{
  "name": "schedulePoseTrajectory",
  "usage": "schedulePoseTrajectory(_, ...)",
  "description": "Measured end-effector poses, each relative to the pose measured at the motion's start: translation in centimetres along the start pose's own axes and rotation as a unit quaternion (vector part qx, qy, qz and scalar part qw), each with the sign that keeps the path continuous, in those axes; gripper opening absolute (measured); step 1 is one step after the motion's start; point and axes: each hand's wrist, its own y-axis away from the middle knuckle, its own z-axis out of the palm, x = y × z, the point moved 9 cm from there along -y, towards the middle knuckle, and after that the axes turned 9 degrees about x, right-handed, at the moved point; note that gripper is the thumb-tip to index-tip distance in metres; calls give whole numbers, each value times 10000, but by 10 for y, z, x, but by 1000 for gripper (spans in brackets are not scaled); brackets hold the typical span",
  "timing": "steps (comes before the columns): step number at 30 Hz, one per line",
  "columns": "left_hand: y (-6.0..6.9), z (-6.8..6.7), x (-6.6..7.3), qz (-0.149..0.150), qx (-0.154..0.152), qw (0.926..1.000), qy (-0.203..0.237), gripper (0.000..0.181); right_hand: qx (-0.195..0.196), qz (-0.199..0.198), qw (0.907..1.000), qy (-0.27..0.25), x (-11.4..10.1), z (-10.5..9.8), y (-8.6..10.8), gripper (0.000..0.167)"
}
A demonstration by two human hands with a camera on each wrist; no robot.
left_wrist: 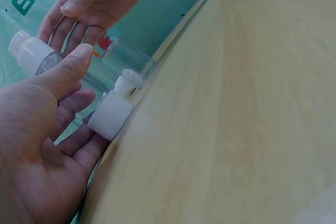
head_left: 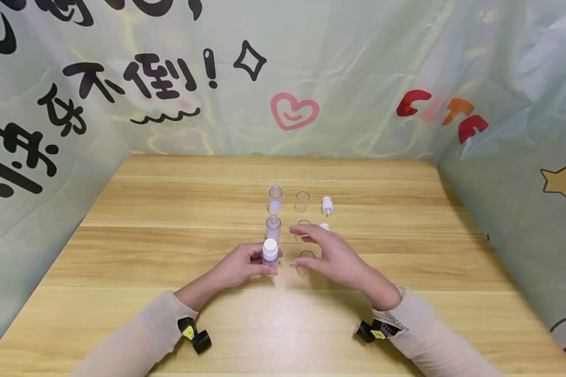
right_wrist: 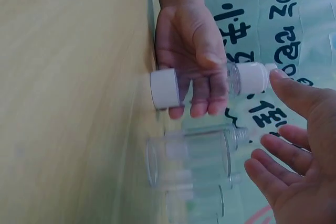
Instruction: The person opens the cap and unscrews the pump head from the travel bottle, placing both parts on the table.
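Observation:
A clear bottle with a white pump head (head_left: 270,248) stands upright near the table's middle. My left hand (head_left: 240,266) grips its body, thumb in front and fingers curled behind. In the left wrist view, the bottle's white base (left_wrist: 111,115) shows below the fingers. My right hand (head_left: 335,256) is held apart to the right of the bottle, fingers spread and holding nothing. In the right wrist view its thumb is near the pump head (right_wrist: 253,78). Behind the gripped bottle stand two more clear bottles, a nearer one (head_left: 273,228) and a farther one (head_left: 275,200), both without pump heads.
Clear covers stand in a column to the right: a far one (head_left: 302,202), with others partly hidden by my right hand. Farther right lie a white pump head (head_left: 327,205) and another (head_left: 324,226), mostly covered. Printed cloth (head_left: 358,78) surrounds the wooden table (head_left: 170,199).

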Motion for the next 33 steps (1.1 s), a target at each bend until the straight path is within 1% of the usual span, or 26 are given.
schedulePoseTrajectory(2,0,0,0,-20,5,10000,-25,41,56,-99,9999,57,-4,2,-1,66)
schedulePoseTrajectory(9,0,-2,0,-61,4,9994,-350,45,171,-524,9979,353,-19,12,-8,70)
schedulePoseTrajectory(11,0,-2,0,-66,1,9993,-372,45,225,-663,9965,452,-23,15,-9,70)
schedulePoseTrajectory(14,0,-1,-1,-59,-7,9994,-347,44,308,-758,9949,588,-27,19,-10,70)
schedulePoseTrajectory(22,0,-1,-1,-45,32,9994,-333,40,475,-564,9922,1000,-31,26,-13,69)
schedulePoseTrajectory(27,0,-1,0,-34,67,9993,-363,36,580,-397,9932,928,-32,29,-15,62)
schedulePoseTrajectory(29,-1,-2,0,-14,99,9990,-424,35,634,-392,9934,870,-33,31,-16,57)
schedulePoseTrajectory(33,-1,-3,-1,9,153,9984,-538,36,756,-450,9917,939,-36,33,-17,50)
